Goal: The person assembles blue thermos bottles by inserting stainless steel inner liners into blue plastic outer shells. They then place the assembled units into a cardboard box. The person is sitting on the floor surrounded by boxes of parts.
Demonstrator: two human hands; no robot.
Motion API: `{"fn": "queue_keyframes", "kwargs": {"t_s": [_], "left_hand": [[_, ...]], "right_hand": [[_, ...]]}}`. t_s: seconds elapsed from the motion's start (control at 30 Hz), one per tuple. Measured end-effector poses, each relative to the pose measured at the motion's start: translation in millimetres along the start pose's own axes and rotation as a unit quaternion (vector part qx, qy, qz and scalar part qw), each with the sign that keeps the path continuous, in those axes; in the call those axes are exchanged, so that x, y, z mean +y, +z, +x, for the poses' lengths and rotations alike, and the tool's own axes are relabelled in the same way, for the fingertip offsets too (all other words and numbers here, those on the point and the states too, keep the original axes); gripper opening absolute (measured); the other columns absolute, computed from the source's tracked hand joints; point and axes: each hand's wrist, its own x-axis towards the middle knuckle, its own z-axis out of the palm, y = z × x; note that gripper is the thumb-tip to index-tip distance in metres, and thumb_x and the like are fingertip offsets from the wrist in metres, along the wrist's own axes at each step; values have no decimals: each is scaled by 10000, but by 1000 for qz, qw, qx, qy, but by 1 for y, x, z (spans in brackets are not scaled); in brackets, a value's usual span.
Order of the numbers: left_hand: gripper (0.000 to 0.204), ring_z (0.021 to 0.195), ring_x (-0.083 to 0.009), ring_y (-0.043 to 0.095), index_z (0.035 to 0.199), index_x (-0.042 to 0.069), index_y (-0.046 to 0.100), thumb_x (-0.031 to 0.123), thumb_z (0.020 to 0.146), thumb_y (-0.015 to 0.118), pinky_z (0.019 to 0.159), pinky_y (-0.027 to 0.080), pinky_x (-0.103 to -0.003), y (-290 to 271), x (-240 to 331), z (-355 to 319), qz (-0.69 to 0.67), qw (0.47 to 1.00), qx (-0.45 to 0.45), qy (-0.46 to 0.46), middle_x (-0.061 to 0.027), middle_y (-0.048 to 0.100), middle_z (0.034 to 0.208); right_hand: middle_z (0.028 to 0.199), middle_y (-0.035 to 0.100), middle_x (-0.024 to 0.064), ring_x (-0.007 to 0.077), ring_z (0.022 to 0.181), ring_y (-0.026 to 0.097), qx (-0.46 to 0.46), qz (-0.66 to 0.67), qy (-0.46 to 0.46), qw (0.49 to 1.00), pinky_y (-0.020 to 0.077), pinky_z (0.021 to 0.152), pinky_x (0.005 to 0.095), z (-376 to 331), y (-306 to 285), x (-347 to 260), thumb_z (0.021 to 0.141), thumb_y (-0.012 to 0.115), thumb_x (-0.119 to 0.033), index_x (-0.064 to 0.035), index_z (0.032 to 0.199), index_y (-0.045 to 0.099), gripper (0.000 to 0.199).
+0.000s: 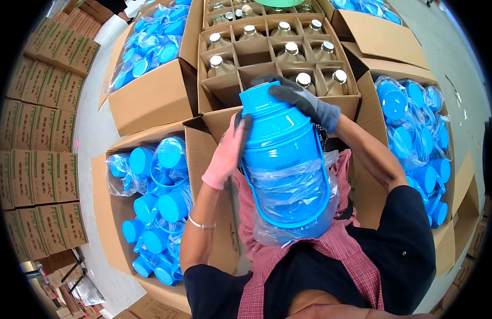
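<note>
A large blue plastic thermos casing rests against my lap and apron, its narrower end pointing away from me. Clear plastic film wraps its wide lower part, and a blue carrying handle loops around it. My left hand, in a pink glove with a dark palm, grips the casing's left side near the narrow end. My right hand, in a grey and black glove, is wrapped over the narrow end from the right. Just beyond is a divided carton of bottle-shaped flask liners with white tops; some of its compartments hold none.
Open cartons of blue plastic parts in clear film stand around me: near left, far left and right. A green round piece lies at the far edge. Stacked brown cartons line the left.
</note>
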Motion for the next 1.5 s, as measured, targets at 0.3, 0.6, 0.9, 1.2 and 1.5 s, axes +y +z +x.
{"fn": "queue_keyframes", "kwargs": {"t_s": [0.3, 0.6, 0.9, 1.2, 1.5], "left_hand": [[428, 1158, -204, 504, 1332, 4, 429, 267, 995, 414, 981, 410, -347, 56, -40, 12, -348, 937, -24, -33, -125, 521, 1257], [442, 1081, -183, 539, 1297, -27, 455, 270, 971, 479, 894, 460, -318, 86, -15, -23, -457, 877, -87, -122, -110, 561, 1133], [577, 1110, -165, 531, 1358, -9, 416, 308, 910, 591, 925, 445, -291, 44, 84, -103, -433, 894, -101, -44, -89, 555, 1147], [569, 1064, -303, 533, 1252, -15, 459, 412, 899, 583, 951, 407, -356, 52, 52, -107, -326, 921, -212, 14, -195, 576, 1077], [276, 750, -164, 604, 966, 3, 619, 270, 933, 560, 725, 489, -264, 35, 47, -96, -429, 867, -251, 36, -81, 616, 781]], "right_hand": [[1189, 562, 109, 192, 1074, 537, 36, -411, -144, 899, 447, 912, 357, -69, 33, -134, 777, 721, -351, -77, 1324, 497, 652], [1112, 640, 145, 228, 1001, 623, -222, -354, -241, 876, 472, 894, 361, -69, 61, -182, 756, 735, -276, -62, 1201, 609, 510], [940, 640, 167, 281, 831, 619, 82, -591, -48, 801, 475, 758, 384, -112, -5, -158, 879, 590, -304, -25, 1084, 613, 347], [1227, 581, 136, 213, 1126, 539, -95, -301, -178, 932, 411, 953, 339, -145, 11, -188, 797, 660, -330, 8, 1260, 540, 585], [1145, 595, 129, 241, 1091, 557, -71, -372, -193, 905, 416, 953, 353, -148, 17, -191, 821, 648, -226, -16, 1255, 544, 494]]}}
